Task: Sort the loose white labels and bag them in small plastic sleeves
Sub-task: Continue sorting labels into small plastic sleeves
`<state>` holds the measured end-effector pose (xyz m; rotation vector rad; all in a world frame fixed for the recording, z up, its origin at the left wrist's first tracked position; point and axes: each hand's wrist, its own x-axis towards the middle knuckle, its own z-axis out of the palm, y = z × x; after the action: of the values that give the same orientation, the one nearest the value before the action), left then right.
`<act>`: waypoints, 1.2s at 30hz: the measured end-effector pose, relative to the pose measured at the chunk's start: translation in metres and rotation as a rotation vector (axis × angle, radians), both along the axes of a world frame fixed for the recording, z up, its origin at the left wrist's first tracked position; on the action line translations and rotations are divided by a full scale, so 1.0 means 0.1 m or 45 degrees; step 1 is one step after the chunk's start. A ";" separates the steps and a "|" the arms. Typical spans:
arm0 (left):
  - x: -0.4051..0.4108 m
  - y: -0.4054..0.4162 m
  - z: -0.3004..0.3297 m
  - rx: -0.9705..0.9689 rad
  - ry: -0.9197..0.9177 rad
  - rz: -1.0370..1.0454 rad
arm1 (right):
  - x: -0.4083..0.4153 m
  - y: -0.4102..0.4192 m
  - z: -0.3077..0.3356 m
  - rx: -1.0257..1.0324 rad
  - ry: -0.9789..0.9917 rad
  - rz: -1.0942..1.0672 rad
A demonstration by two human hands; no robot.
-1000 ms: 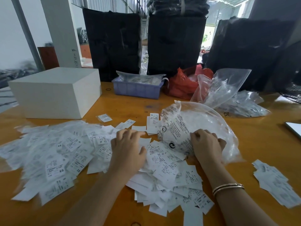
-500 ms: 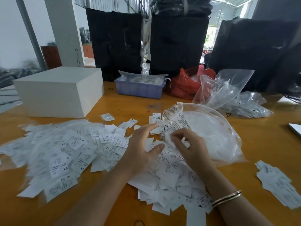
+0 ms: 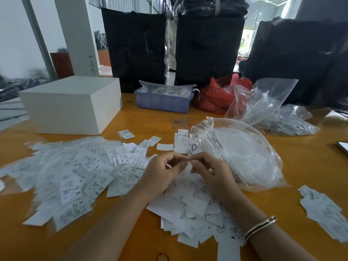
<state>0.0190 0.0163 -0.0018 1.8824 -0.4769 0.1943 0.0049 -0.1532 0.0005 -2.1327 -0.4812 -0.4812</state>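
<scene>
XS: printed on several small white paper labels (image 3: 70, 191) in the loose pile, left of the hands.
XL: on a white label (image 3: 122, 159) in the pile, and on another small white label (image 3: 183, 131) beside the large clear plastic bag (image 3: 244, 153).
Bag print: black lines, too small to read.

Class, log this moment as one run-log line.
left hand: pinching small item | right hand: pinching same | labels: loose | clear bag: open

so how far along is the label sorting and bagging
Early days. Done: a few filled small clear sleeves appear to sit in the purple plastic tray, and a small separate stack of white labels lies at right. In hand: the left hand and right hand meet fingertip to fingertip, apparently pinching something small and blurred. Left: the big loose heap of white paper labels spread across the wooden table.
</scene>
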 end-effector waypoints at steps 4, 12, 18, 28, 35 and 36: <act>0.04 0.05 0.04 -0.260 0.068 0.291 | 0.00 -0.03 0.00 -0.207 0.160 0.047; 0.05 0.04 0.03 -0.358 0.111 0.437 | 0.05 -0.01 -0.06 -0.712 0.167 0.093; 0.06 0.03 0.03 -0.287 0.067 0.420 | -0.02 0.00 0.01 -0.135 0.336 0.130; 0.06 0.03 -0.03 -0.117 -0.109 0.315 | 0.01 -0.09 0.07 0.892 0.382 0.218; -0.02 -0.01 -0.02 0.063 -0.309 0.190 | -0.02 -0.09 0.09 1.039 0.247 0.098; -0.02 -0.01 -0.02 0.074 -0.319 0.185 | -0.02 -0.08 0.09 1.030 0.251 0.105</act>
<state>0.0171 0.0157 -0.0035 1.9609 -0.5192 0.5221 0.0025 -0.1607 0.0097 -1.3549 -0.2029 -0.3339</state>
